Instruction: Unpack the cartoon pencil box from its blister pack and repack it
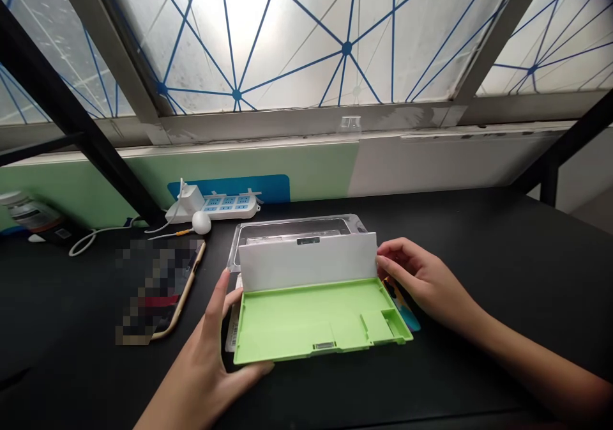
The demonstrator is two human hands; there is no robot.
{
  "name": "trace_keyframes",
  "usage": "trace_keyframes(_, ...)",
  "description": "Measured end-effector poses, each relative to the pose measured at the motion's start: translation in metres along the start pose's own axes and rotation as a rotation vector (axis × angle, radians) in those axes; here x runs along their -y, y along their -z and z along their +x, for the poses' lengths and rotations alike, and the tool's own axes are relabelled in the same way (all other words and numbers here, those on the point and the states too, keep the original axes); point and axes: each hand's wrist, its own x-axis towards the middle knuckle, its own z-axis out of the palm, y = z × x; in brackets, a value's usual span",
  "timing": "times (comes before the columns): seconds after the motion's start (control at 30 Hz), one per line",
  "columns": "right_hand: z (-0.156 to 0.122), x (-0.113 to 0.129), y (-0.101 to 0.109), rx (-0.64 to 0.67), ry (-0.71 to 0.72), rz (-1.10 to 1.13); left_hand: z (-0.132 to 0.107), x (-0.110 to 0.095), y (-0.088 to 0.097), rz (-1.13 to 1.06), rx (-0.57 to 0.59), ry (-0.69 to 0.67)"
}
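Note:
A flat pencil case (306, 321) lies opened in front of me, its light green inside bare, with a small compartment at the right end. Its white lid (306, 265) stands raised along the far side. My left hand (215, 340) grips the case's left end, thumb along the front edge and fingers at the left side. At the lid's right edge, my right hand (412, 273) has thumb and index finger pinched on it, the other fingers curled. Beneath the case, a printed card (407, 312) peeks out. Behind the lid rests a clear plastic tray (297, 227), partly hidden.
On the black table (502, 257), a phone-like object (163, 296), partly blurred out, lies left of the case. A white power strip (230, 206) with a plug and cable sits by the wall. A bottle (36, 216) is at far left. Black frame bars (81, 110) slant at both sides.

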Motion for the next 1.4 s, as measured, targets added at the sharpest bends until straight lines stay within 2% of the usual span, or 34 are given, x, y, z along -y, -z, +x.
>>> trace_keyframes(0.23,-0.015,-0.005,0.011,0.115,0.178,-0.126,0.004,0.005,0.005,-0.026,0.013,0.001)
trace_keyframes(0.43,-0.022,-0.019,0.019,0.258,0.237,-0.119,0.007,0.006,0.008,0.035,0.056,0.000)
trace_keyframes(0.6,-0.023,-0.023,0.009,0.211,0.240,-0.216,0.007,0.006,0.006,0.020,0.051,-0.021)
trace_keyframes(0.73,-0.022,-0.016,0.010,0.175,0.223,-0.281,0.010,0.005,0.004,0.026,0.097,-0.051)
trace_keyframes(0.93,-0.020,-0.002,0.009,0.264,0.087,-0.309,0.012,0.004,0.001,0.096,0.144,-0.095)
trace_keyframes(1.1,-0.018,-0.002,0.004,0.212,0.052,-0.410,0.013,0.007,-0.002,0.142,0.106,-0.087)
trace_keyframes(1.2,-0.018,-0.005,0.006,0.166,0.084,-0.518,0.011,0.008,-0.002,0.154,0.124,-0.107)
trace_keyframes(1.27,-0.018,-0.006,0.006,0.103,0.160,-0.635,0.009,0.009,-0.001,0.148,0.122,-0.094)
trace_keyframes(1.4,-0.017,0.005,-0.001,-0.058,0.435,-0.864,0.004,0.010,-0.001,0.107,0.094,-0.050)
